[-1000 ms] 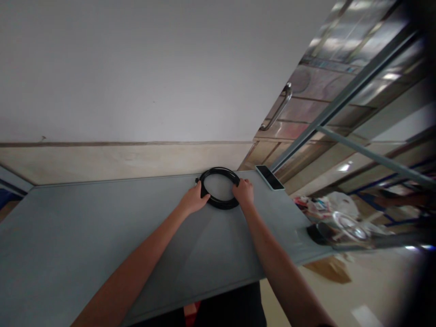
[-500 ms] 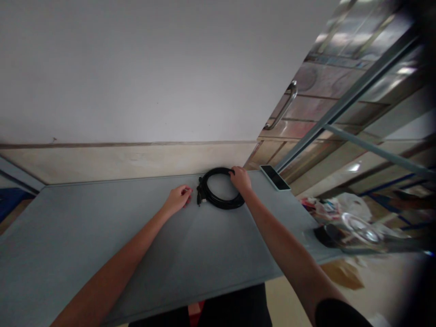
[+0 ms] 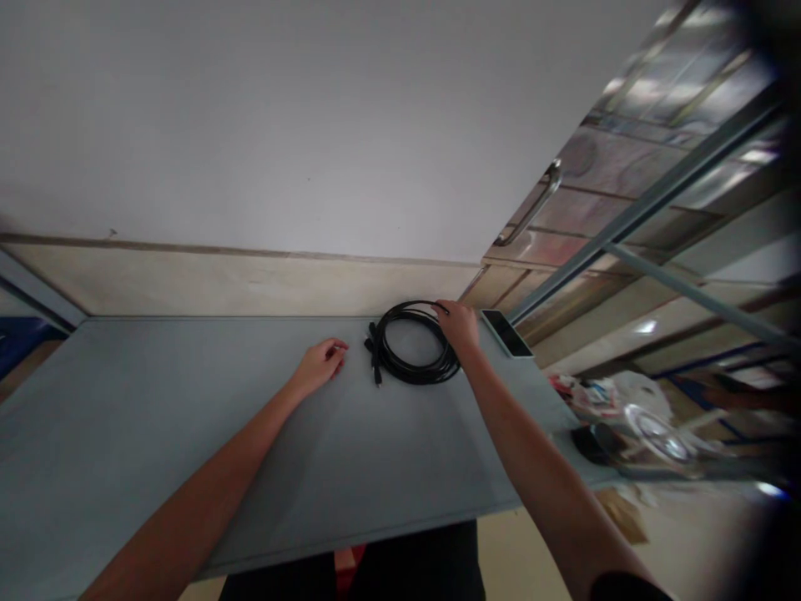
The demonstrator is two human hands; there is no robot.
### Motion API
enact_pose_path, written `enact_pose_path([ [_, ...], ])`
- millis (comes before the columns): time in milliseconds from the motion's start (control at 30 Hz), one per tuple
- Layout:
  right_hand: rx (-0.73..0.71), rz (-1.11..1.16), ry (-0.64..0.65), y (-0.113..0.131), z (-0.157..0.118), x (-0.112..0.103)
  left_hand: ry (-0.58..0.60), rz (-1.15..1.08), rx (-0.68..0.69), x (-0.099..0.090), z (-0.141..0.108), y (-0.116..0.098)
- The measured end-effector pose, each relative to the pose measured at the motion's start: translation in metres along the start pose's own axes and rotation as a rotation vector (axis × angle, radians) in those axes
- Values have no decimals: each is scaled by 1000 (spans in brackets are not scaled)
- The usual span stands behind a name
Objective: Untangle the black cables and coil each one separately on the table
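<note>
A coiled black cable [image 3: 420,373] lies on the grey table [image 3: 350,467] close to its back edge, with its plug ends on the coil's left side. My right hand [image 3: 458,325] has its fingers closed on the upper right part of the coil. Left of the plugs, my left hand [image 3: 319,367] rests just above or on the table, touching nothing that I can see. Its fingers are curled but apart, with a gap between thumb and forefinger.
A phone [image 3: 507,334] lies right of the coil by the back edge. At the table's right end stand a dark round object [image 3: 596,442] and a blurred clear item. Behind are a white wall panel [image 3: 300,125] and a metal frame bar [image 3: 651,196] at the right.
The coil has shifted slightly right with my right hand, and its strands look looser at the top. My left hand has moved a little left, away from the plugs. The view has shifted slightly.
</note>
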State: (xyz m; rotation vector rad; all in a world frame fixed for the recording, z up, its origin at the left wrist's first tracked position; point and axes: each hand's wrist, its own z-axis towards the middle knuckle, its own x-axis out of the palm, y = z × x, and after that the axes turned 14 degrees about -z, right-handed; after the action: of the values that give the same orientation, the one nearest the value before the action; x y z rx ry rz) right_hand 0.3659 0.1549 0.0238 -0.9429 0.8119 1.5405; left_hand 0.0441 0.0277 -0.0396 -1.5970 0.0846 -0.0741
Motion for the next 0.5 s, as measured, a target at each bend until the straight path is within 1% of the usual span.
enact_pose_path([
  [133, 1, -89, 122, 3, 1, 1, 25, 40, 21, -2, -2, 1],
  [200, 15, -99, 133, 6, 2, -3, 32, 59, 25, -2, -2, 0],
  [267, 13, -67, 78, 8, 4, -12, 43, 66, 28, -2, -3, -1],
  [333, -18, 3, -2, 10, 6, -26, 52, 63, 31, -1, -4, -3],
  [400, -62, 93, -76, 13, 7, -44, 54, 68, 38, 0, -5, -5],
  [500, -106, 223, -180, 19, 8, -80, 56, 86, 42, 0, -7, -7],
])
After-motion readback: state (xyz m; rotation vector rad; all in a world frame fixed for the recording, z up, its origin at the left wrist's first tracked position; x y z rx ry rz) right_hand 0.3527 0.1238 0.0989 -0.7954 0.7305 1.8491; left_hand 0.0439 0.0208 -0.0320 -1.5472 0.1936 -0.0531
